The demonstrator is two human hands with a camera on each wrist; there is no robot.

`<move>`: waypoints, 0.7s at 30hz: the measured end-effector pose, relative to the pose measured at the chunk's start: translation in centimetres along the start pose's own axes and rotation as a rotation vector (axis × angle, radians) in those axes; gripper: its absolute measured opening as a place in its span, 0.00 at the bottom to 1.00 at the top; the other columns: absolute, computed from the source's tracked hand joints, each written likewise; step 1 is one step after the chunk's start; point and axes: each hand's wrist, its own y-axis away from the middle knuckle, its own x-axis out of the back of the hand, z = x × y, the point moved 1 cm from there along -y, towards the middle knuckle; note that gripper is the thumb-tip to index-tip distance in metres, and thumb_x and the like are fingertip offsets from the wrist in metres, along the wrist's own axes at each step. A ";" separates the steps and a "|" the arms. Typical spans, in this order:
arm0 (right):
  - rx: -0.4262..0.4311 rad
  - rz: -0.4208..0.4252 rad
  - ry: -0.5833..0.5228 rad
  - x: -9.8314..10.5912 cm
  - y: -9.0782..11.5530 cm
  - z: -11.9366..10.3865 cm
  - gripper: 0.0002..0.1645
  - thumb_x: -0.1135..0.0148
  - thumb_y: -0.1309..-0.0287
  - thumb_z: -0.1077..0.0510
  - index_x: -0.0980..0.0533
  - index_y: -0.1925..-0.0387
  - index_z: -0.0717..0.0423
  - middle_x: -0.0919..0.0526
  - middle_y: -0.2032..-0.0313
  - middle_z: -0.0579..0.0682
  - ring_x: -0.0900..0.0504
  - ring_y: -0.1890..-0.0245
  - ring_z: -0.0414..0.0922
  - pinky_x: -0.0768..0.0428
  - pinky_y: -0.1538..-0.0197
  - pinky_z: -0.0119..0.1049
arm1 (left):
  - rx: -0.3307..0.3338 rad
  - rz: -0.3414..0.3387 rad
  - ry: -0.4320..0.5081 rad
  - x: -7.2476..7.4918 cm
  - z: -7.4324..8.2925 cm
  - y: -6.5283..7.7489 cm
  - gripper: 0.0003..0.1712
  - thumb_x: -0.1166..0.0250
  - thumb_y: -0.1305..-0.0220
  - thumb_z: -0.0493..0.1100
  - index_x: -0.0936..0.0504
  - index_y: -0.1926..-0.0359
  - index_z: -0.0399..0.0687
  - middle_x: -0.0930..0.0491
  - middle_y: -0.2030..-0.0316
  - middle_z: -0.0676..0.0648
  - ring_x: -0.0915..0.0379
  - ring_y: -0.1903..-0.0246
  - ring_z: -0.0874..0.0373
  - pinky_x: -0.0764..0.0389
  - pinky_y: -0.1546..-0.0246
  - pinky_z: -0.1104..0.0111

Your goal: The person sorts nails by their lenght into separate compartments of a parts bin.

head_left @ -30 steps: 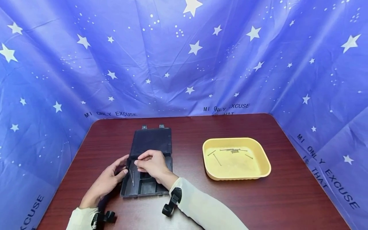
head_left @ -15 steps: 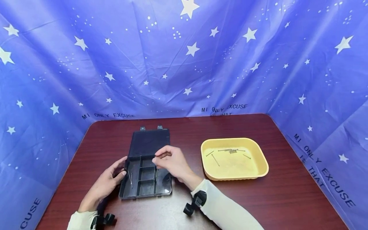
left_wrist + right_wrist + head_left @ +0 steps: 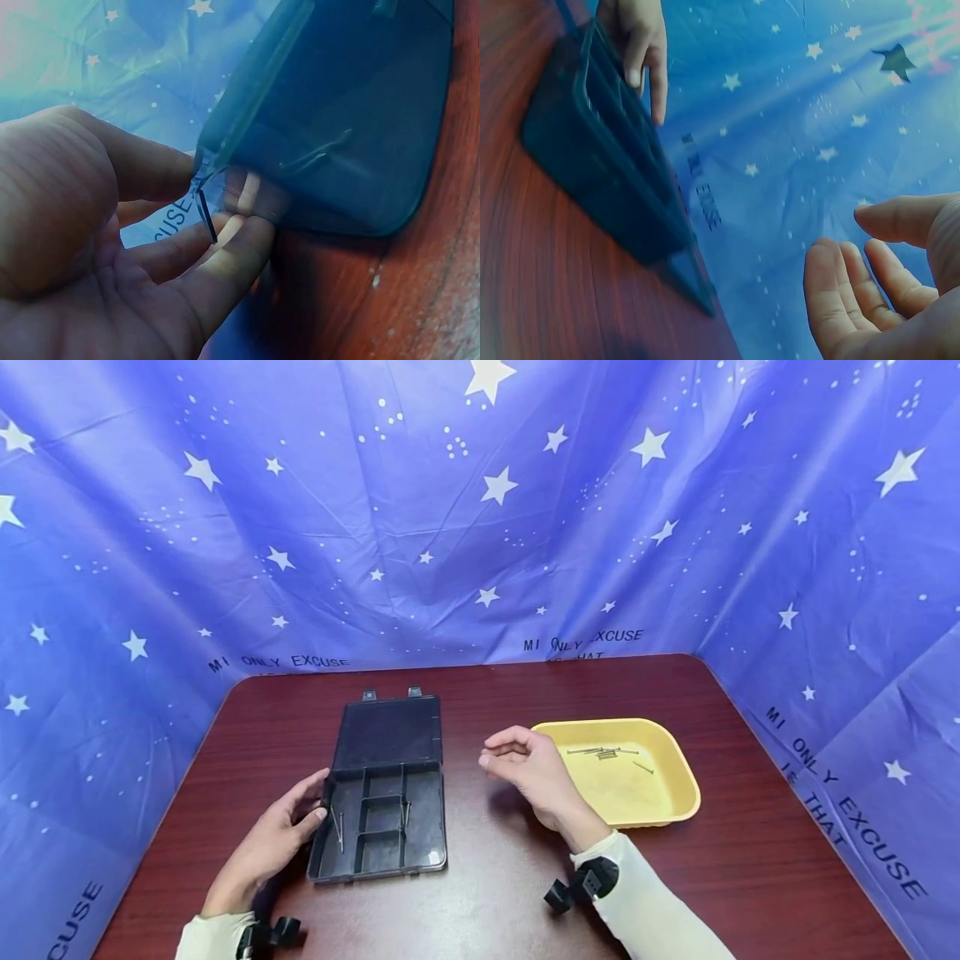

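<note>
A black compartment box (image 3: 383, 817) lies with its lid (image 3: 387, 732) folded back. My left hand (image 3: 272, 847) pinches the box's left edge, thumb on the near side. Inside, slim metal nails (image 3: 341, 832) lie in the long left compartment, and more nails (image 3: 406, 814) lean at the divider on the right. My right hand (image 3: 534, 777) hovers between the box and the yellow tray (image 3: 686, 797), in front of the tray's left side. In the right wrist view its fingers are loosely bent, thumb apart, holding nothing. Several nails (image 3: 606, 752) lie in the tray, partly hidden by this hand.
The reddish-brown wooden table (image 3: 480, 693) carries the box and tray. A blue star-patterned curtain (image 3: 420, 510) hangs behind and at both sides. Black wrist cameras (image 3: 581, 885) sit on the sleeves.
My right hand has moved from above the box rightward to the tray's left side. Nails have appeared at the box's right divider. The left hand has kept its place on the box edge.
</note>
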 end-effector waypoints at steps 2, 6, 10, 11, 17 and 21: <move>-0.008 0.014 -0.012 0.9 0.0 0.0 0.21 0.29 0.41 0.72 0.25 0.49 0.79 0.13 0.64 0.50 0.12 0.66 0.38 0.12 0.57 0.34 | 0.000 0.003 -0.006 0.0 0.0 0.0 0.36 0.40 0.24 0.29 0.40 0.20 0.37 0.25 0.37 0.30 0.24 0.43 0.57 0.20 0.53 0.75; -0.017 0.033 0.014 3.1 -0.1 0.1 0.20 0.29 0.40 0.71 0.24 0.48 0.77 0.13 0.63 0.51 0.11 0.64 0.39 0.11 0.55 0.38 | -0.005 0.003 -0.003 0.0 -0.1 0.1 0.36 0.40 0.24 0.29 0.40 0.20 0.37 0.25 0.37 0.30 0.24 0.42 0.57 0.20 0.51 0.76; -0.026 0.055 0.073 5.4 -0.3 0.3 0.19 0.29 0.40 0.71 0.23 0.49 0.75 0.13 0.63 0.51 0.12 0.65 0.38 0.11 0.56 0.36 | 0.009 0.002 -0.018 -0.2 -0.1 0.3 0.37 0.40 0.24 0.30 0.40 0.19 0.38 0.25 0.36 0.30 0.24 0.40 0.50 0.20 0.50 0.76; -0.028 0.062 0.100 5.9 -0.3 0.4 0.19 0.28 0.40 0.70 0.22 0.49 0.75 0.13 0.63 0.51 0.12 0.65 0.38 0.11 0.57 0.34 | 0.016 0.001 -0.025 -0.2 -0.1 0.4 0.37 0.40 0.24 0.30 0.40 0.19 0.38 0.25 0.36 0.30 0.25 0.39 0.48 0.20 0.50 0.76; -0.093 0.043 0.246 9.1 -0.7 0.9 0.24 0.28 0.40 0.68 0.23 0.45 0.76 0.12 0.61 0.54 0.12 0.63 0.41 0.12 0.59 0.35 | 0.043 0.006 -0.051 -0.2 0.0 0.4 0.36 0.41 0.23 0.31 0.41 0.19 0.40 0.26 0.35 0.30 0.27 0.37 0.44 0.20 0.50 0.76; -0.175 0.007 0.261 10.6 -0.8 1.4 0.27 0.29 0.40 0.67 0.25 0.42 0.76 0.12 0.56 0.59 0.12 0.61 0.43 0.11 0.56 0.39 | 0.026 0.016 -0.056 -0.2 0.2 0.3 0.36 0.41 0.23 0.31 0.40 0.19 0.40 0.25 0.35 0.30 0.26 0.38 0.47 0.21 0.50 0.76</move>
